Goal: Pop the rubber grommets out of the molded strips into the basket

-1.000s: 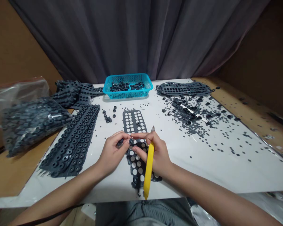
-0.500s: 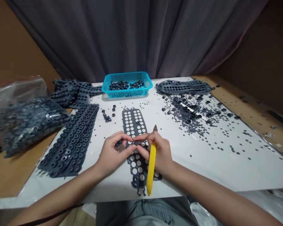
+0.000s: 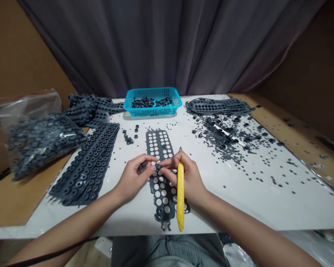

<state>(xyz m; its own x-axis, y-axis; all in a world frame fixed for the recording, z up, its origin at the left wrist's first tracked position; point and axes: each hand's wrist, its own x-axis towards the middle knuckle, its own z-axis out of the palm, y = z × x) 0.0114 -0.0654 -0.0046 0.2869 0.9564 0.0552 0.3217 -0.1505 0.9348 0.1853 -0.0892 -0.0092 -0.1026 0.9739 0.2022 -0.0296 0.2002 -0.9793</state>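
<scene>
Black piece (image 3: 158, 167) between bent left and right fingers (image 3: 145, 158) (image 3: 171, 161).

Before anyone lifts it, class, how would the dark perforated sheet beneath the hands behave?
The dark perforated sheet would probably flop, as it looks thin. Being heavily perforated, it may be light for its size. Lying flat, it seems unlikely to roll.

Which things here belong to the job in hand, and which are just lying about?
Likely the job's:
dark piece between left hand and right hand
yellow tool in right hand
holed strip beneath them
ring-studded strips
blue basket
filled clear bag

Apparently lying about:
scattered discs
white stick
</scene>
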